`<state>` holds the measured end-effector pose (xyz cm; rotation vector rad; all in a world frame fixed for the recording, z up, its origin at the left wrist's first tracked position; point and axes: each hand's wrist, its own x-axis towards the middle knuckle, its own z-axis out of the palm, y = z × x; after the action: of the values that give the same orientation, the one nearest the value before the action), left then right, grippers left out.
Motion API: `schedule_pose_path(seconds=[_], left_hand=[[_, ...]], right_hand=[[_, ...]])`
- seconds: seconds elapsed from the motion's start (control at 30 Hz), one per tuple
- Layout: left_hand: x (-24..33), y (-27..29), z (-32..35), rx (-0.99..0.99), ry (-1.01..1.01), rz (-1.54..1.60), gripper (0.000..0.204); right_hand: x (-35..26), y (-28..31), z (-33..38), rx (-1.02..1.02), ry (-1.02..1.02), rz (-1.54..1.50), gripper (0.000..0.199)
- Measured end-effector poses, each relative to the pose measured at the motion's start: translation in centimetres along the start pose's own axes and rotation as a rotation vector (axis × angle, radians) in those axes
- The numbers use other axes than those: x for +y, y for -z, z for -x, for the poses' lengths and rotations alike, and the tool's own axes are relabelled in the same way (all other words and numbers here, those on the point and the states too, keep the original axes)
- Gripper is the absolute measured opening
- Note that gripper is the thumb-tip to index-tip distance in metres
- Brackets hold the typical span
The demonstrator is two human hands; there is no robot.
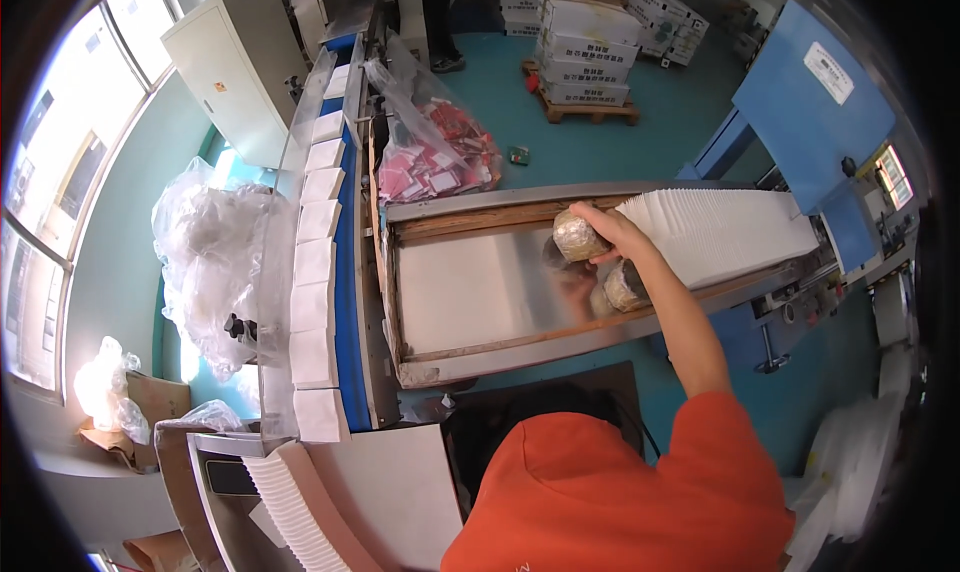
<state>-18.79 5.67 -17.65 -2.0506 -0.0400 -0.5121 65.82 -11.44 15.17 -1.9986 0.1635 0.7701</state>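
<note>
My right hand (pixel 617 233) reaches over a long metal trough, its fingers wrapped round a tape-wrapped brown cylinder (pixel 580 240). That cylinder is tilted just above the shiny trough floor (pixel 470 287); I cannot tell whether it touches. A second wrapped cylinder (pixel 627 288) stands close by, partly behind my wrist, near the front end of a long row of white folded packets (pixel 715 227). The packets stand on edge, tightly packed along the right part of the trough. The trough floor mirrors the hand and cylinder. My left hand is out of sight.
A blue conveyor (pixel 350 272) carries white packets (pixel 315 255) on the left. Beyond the trough are a clear bag of pink and red packets (pixel 440 162) and stacked cartons (pixel 590 52) on a pallet. A blue machine (pixel 815 97) stands right. Another person's legs (pixel 437 22) show far off.
</note>
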Motion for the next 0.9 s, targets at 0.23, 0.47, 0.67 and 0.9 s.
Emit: schedule_pose_path(seconds=[0.23,0.47,0.67,0.9], left_hand=[[0.2,1.4,-1.4,-0.064,0.194,0.059,0.014],[-2.4,3.0,-3.0,-0.121,0.352,0.137,0.016],[-5.0,2.2,-5.7,-0.14,0.47,0.229,0.018],[-8.9,-3.0,-12.4,-0.089,0.572,0.388,0.02]], right_hand=[[1.1,0.5,-1.4,0.625,0.412,0.732,0.081],[3.8,-2.6,1.5,0.923,0.681,1.261,0.048],[7.8,-10.2,9.1,0.393,1.242,0.745,0.022],[8.3,-12.9,7.7,0.288,1.225,0.501,0.011]])
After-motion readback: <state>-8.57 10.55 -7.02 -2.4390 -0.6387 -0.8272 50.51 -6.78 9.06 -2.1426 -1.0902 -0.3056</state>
